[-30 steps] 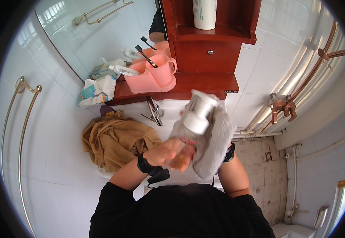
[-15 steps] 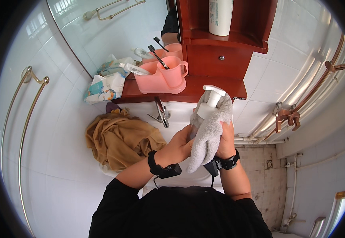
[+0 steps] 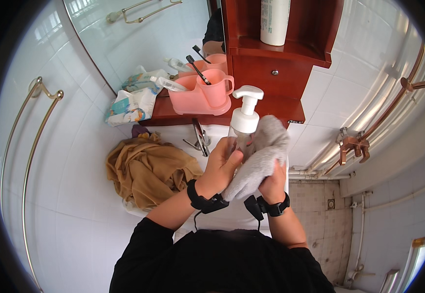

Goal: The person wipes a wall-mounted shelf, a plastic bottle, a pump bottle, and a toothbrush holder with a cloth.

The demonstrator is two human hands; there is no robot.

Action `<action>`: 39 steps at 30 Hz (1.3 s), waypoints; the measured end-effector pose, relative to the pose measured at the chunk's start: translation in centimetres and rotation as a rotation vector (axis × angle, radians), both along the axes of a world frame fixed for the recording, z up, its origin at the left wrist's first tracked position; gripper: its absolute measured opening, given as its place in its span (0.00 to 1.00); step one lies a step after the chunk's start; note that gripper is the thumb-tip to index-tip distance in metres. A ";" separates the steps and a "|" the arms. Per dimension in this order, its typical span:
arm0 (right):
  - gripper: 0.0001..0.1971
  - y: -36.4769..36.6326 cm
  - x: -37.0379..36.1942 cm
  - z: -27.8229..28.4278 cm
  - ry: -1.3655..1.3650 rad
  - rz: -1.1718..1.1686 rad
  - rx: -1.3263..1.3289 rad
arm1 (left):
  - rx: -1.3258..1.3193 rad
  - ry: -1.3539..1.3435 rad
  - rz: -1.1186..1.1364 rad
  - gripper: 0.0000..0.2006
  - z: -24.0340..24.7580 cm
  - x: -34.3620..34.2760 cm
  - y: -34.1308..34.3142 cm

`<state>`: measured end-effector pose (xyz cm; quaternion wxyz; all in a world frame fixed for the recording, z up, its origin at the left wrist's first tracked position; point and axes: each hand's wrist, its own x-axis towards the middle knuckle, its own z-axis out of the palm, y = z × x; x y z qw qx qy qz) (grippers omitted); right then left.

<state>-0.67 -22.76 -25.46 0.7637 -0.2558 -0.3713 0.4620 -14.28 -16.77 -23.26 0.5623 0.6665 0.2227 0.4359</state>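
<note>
My left hand (image 3: pixel 222 166) is closed around a clear pump bottle (image 3: pixel 244 119) with a white pump head, held upright above the washbasin (image 3: pixel 217 133). My right hand (image 3: pixel 274 183) grips a grey cloth (image 3: pixel 264 154), bunched along the bottle's right side. The cloth hides the lower part of the bottle and some of the right fingers. Left of the hands, a heap of brown cloth (image 3: pixel 146 166) lies at the basin's left side, near the chrome faucet (image 3: pixel 201 139).
Behind the basin, a red-brown wooden shelf (image 3: pixel 266 110) holds a pink toothbrush caddy (image 3: pixel 188 100), a pink mug (image 3: pixel 216 88) with a toothbrush (image 3: pixel 198 70), and a tissue pack (image 3: pixel 132 105). A white bottle (image 3: pixel 274 22) stands higher up. Metal towel rails (image 3: pixel 27 161) line the left wall.
The grey cloth has come off the pump head and moved to the bottle's right side. More of the bottle now shows, and its pump has shifted left and up.
</note>
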 end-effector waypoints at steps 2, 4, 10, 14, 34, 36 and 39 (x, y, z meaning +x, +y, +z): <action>0.17 -0.5 -0.9 0.5 0.059 -0.030 0.033 | 0.487 0.130 0.181 0.22 -0.1 1.2 -0.5; 0.18 -0.7 -0.8 0.0 0.108 0.027 0.029 | 0.483 0.155 0.133 0.24 0.9 1.1 -1.0; 0.19 -1.2 -2.2 0.4 -0.135 -0.250 -0.082 | 0.462 0.077 0.103 0.29 1.0 0.8 -1.4; 0.19 -1.1 -2.1 0.3 -0.460 -0.424 -0.034 | 0.314 -0.013 0.037 0.31 0.6 1.4 -1.9; 0.11 -0.3 -1.9 0.9 -0.091 -0.342 -0.089 | -0.350 -0.388 -0.149 0.16 0.9 -0.3 -0.2; 0.12 -0.5 -1.9 0.7 -0.049 -0.328 -0.073 | -0.223 -0.358 -0.182 0.18 0.8 -0.3 0.4; 0.18 -0.6 -2.9 -0.4 -0.055 -0.240 -0.032 | -0.359 -0.427 -0.276 0.21 2.1 0.5 0.0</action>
